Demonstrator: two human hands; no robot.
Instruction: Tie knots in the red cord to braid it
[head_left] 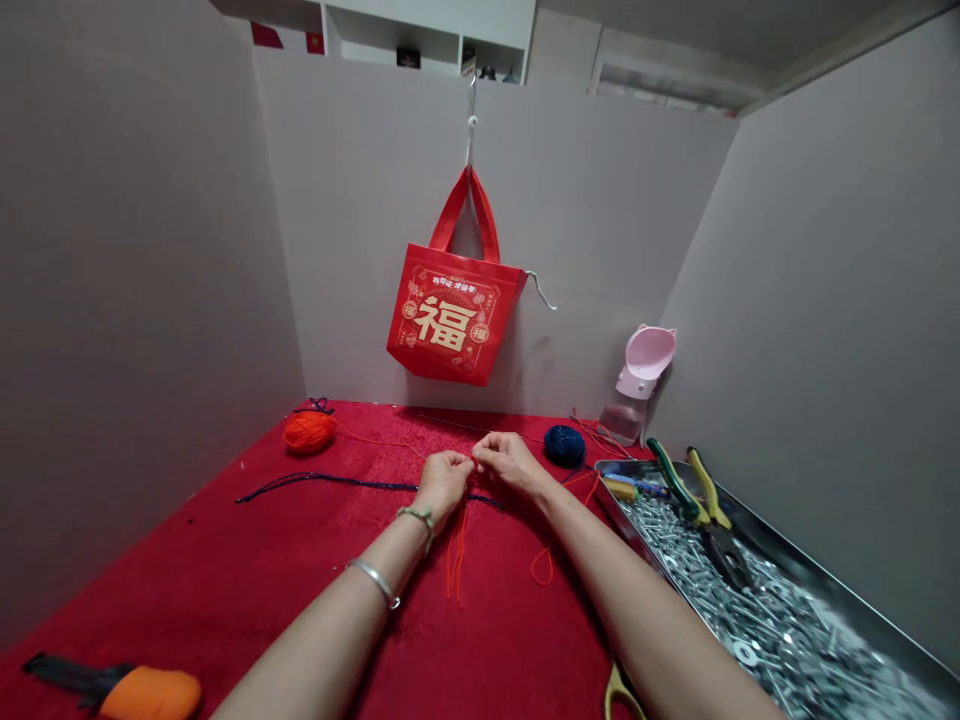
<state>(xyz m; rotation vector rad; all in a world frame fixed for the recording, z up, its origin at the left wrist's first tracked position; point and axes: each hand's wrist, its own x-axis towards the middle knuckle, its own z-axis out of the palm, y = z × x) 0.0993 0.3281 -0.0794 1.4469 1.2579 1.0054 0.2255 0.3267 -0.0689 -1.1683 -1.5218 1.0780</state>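
Observation:
My left hand (446, 477) and my right hand (504, 459) meet over the middle of the red cloth, fingertips pinched close together. Between them runs red yarn (459, 560), whose loose ends hang down below the left hand. A braided dark blue cord (330, 480) lies across the cloth and passes under my left hand; its short end shows below the right hand. At the back left sits a ball of orange-red yarn (309, 432), its strand trailing toward my hands. A dark blue yarn ball (564, 446) rests to the right of my right hand.
On the right, a metal tray (840, 590) holds many screws and pliers (724, 530). A pink-topped bottle (646, 365) stands behind it. A red bag (454, 315) hangs on the back wall. Scissors (621, 692) and an orange-handled tool (150, 692) lie near the front.

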